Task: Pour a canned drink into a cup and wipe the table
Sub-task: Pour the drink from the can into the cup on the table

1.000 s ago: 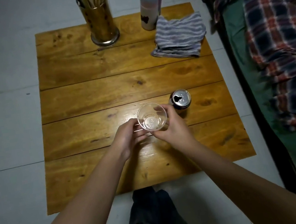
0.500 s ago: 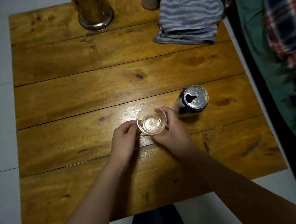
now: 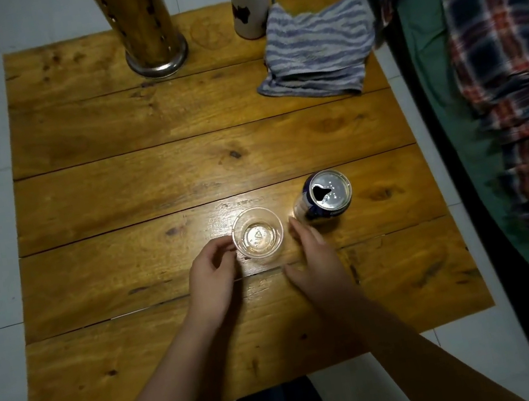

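While cup (image 3: 258, 237) stands upright, both hands' fingers spread beside it; open can (image 3: 324, 199) just right, towel (image 3: 319, 49) far.

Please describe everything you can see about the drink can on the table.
The drink can is dark blue with a silver metal top. Its mouth is already open. It stands upright on the wooden table, right of the clear plastic cup. Nothing holds it; the right hand is close beside it.

Dim, warm indoor light. Bright glare patch on table (image 3: 181, 165) just behind clear cup (image 3: 258, 236) (source overhead, unseen). Right hand (image 3: 317, 261) motion-blurred. Wide-angle bowing at table edges. Plaid cloth (image 3: 507, 57) soft, dark corners.
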### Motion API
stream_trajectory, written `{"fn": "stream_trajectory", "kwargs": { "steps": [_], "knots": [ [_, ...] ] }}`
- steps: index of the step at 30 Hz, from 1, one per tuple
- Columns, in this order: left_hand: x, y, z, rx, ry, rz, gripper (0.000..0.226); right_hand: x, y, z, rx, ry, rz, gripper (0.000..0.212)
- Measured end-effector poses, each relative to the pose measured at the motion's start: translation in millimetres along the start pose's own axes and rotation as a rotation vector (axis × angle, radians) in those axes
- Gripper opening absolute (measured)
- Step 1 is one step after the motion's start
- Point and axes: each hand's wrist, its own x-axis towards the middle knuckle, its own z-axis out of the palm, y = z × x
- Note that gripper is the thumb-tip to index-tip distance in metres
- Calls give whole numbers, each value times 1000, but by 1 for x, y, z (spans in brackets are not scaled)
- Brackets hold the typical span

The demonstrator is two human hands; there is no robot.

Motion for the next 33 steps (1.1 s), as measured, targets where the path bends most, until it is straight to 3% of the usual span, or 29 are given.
{"fn": "stream_trajectory", "kwargs": {
  "steps": [3,9,13,20,26,33],
  "knots": [
    [-10,-1,-3,147,-23,57,28,-20,9,-15,0,33,54,57],
    [-14,-8,3,471,-68,163,65,-27,34,-38,7,207,197,36],
    [-9,-13,9,463,-62,180,83,-13,42,-42,112,271,218,54],
    [-3,-11,20,323,-7,215,90,18,25,-44,289,299,175,86],
    [2,-7,23,261,16,238,82,26,19,-40,308,342,137,92],
    [-2,4,21,159,4,237,71,26,10,-37,300,403,139,77]
  ]
}}
